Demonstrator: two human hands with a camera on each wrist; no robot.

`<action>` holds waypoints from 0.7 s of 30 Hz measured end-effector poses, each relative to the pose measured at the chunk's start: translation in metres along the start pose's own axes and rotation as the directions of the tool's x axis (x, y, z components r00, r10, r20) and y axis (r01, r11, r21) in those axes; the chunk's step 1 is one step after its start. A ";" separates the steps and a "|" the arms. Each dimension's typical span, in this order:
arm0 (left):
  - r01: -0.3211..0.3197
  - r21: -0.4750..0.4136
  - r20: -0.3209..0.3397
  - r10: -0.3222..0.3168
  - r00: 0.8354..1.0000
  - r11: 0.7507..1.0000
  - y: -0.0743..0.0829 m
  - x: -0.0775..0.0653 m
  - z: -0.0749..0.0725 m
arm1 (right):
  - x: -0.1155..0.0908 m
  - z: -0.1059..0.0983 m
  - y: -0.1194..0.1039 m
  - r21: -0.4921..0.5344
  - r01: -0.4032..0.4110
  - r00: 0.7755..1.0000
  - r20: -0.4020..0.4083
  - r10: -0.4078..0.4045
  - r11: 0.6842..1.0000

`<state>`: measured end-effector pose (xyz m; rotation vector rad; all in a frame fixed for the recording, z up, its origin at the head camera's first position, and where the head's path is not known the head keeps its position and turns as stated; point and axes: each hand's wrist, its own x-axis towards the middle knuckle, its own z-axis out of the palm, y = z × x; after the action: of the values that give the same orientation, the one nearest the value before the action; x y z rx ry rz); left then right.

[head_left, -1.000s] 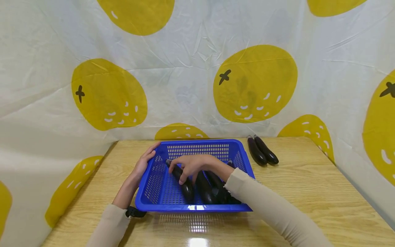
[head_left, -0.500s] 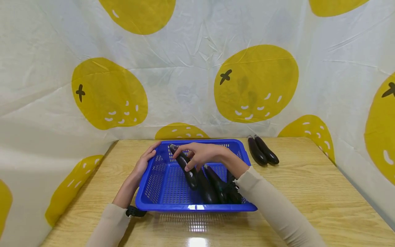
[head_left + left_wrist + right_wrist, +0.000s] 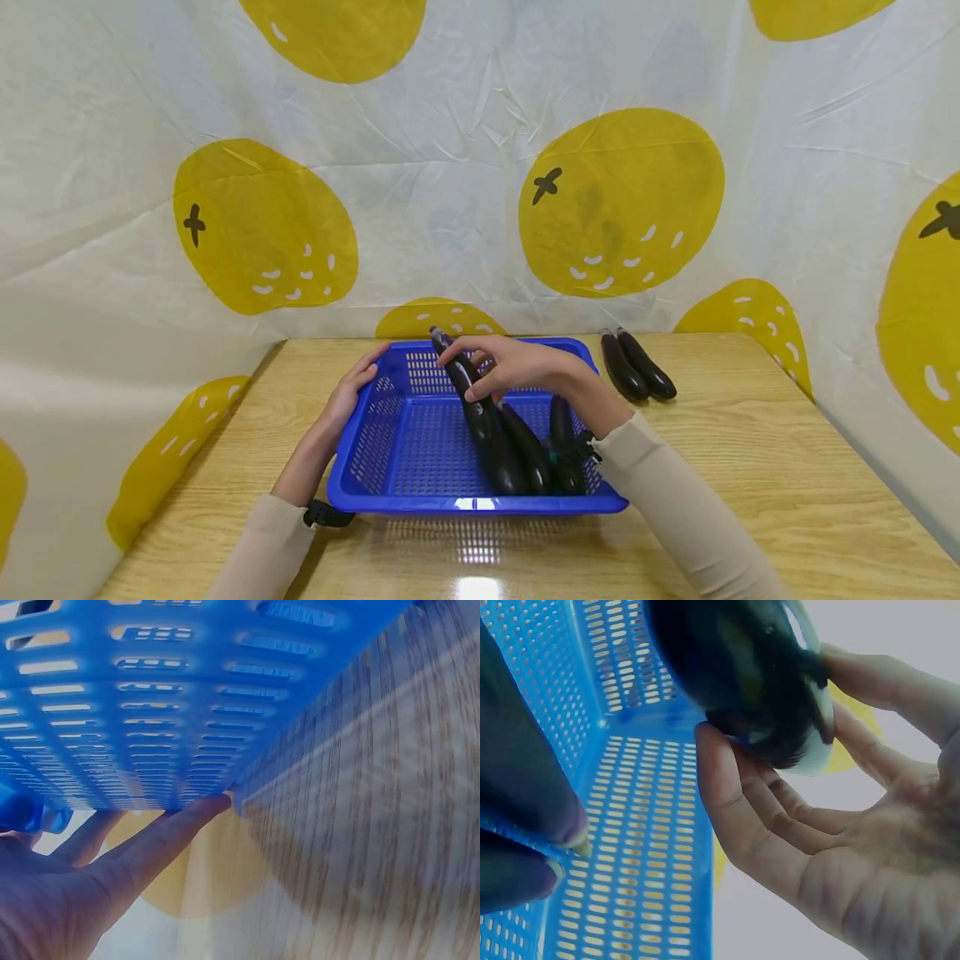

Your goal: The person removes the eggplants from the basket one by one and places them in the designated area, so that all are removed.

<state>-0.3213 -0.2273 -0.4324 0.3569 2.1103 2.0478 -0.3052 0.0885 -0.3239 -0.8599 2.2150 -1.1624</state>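
In the head view, my right hand point(image 3: 517, 365) pinches a glossy dark purple eggplant point(image 3: 459, 372) between thumb and fingers. The eggplant is tilted, its stem end level with the far rim of the blue plastic basket point(image 3: 480, 504). Below it in the basket lie more eggplants, among them one at the front point(image 3: 501, 467) and one at the right point(image 3: 562, 425). From the right wrist view, the fingertips press both sides of the held eggplant point(image 3: 742, 675). My left hand point(image 3: 349, 395) rests against the basket's left side; in the left wrist view its fingers point(image 3: 161, 844) lie straight along the slotted wall.
Two eggplants point(image 3: 636, 367) lie side by side on the wooden table point(image 3: 757, 433), right of the basket. A white curtain point(image 3: 450, 233) with yellow fruit prints hangs behind the table and along its sides.
My right hand has lifted the eggplant off the basket's floor, moving it up and to the right. My left hand stays at the basket's left side.
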 end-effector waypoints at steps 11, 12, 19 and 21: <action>-0.003 -0.021 0.004 0.003 1.000 1.000 0.000 -0.001 0.000 | -0.027 -0.016 0.001 0.028 0.073 0.997 0.011 -0.074 0.997; -0.004 -0.020 0.005 0.004 1.000 1.000 0.000 -0.001 0.000 | -0.029 -0.017 0.002 0.026 0.085 0.996 0.007 -0.086 0.996; -0.004 -0.009 0.009 0.004 1.000 1.000 0.001 -0.001 0.001 | -0.046 -0.028 0.007 -0.002 0.120 0.992 -0.041 -0.120 0.993; -0.001 -0.012 0.005 0.001 1.000 1.000 0.000 -0.001 0.001 | -0.052 -0.031 0.008 -0.003 0.110 0.992 -0.056 -0.110 0.994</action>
<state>-0.3196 -0.2269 -0.4321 0.3603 2.0940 2.0573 -0.2930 0.1459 -0.3081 -0.9715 2.2366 -1.2517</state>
